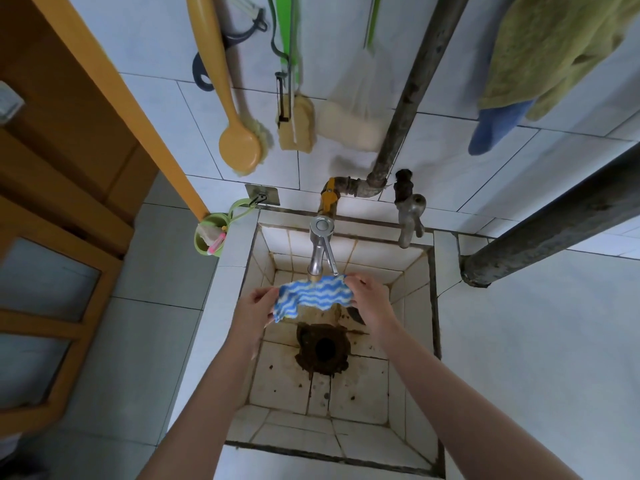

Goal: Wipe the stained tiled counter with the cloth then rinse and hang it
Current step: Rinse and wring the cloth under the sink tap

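Got the blue-and-white wavy cloth [313, 296] stretched out between both hands over the tiled sink [360, 389], right under the spout of the chrome tap [320, 249]. My left hand [254, 311] is pinching the left edge with fingers curled around it, and that end droops down a bit. My right hand [370, 299] has the upper right corner pinched between thumb and fingertips, just beside the tap's spout. Can't honestly tell if water is coming out. The cloth hangs above the basin floor, not touching it, with the grimy brown drain hole [323, 348] below it. There's an older tap [410, 213] on the wall to the right of the chrome one. Up on the wall tiles hang a yellow long-handled brush [235, 133] and a couple of sponge mops next to it; a green towel [554, 46] with a blue rag [495, 126] under it is at the top right. A little green cup [207, 235] hangs off a hook by the sink's left corner.
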Demonstrator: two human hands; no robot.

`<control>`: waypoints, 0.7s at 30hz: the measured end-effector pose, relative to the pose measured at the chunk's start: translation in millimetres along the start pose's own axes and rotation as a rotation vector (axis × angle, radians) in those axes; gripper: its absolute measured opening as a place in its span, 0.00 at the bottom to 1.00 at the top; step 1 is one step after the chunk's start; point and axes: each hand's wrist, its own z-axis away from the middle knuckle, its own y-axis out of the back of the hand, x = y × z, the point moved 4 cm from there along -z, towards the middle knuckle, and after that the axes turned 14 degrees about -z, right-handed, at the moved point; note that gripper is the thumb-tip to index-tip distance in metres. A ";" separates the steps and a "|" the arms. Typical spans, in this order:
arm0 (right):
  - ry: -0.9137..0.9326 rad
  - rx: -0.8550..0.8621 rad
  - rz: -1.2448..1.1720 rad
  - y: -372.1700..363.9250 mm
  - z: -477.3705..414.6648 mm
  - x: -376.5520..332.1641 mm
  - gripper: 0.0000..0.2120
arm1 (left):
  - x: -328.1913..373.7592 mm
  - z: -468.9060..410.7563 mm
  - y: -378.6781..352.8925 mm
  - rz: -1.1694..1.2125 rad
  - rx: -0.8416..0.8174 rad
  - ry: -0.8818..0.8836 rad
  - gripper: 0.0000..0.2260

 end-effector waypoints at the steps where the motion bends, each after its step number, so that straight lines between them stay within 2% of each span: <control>1: 0.009 0.007 -0.013 0.3 -2.1 -1.7 0.06 | 0.4 -1.1 2.2 -0.007 -0.004 0.005 0.07; 7: -0.030 0.010 -0.101 -1.3 -9.2 -11.8 0.05 | 3.5 -1.0 -4.1 0.036 -0.043 0.035 0.05; 10: -0.061 -0.021 -0.123 0.5 -8.1 -11.7 0.10 | 4.0 0.3 -8.0 0.065 -0.042 0.054 0.06; 13: -0.001 -0.109 -0.083 0.4 -4.2 -12.7 0.09 | 2.2 2.1 -7.0 0.069 -0.065 0.063 0.06; 15: 0.037 -0.105 -0.031 1.8 -3.1 -10.5 0.11 | -0.9 3.5 -6.2 0.058 -0.096 0.060 0.06; 21: 0.014 -0.040 -0.071 2.8 -1.4 -1.3 0.02 | -8.4 2.1 -4.8 0.044 -0.069 0.035 0.07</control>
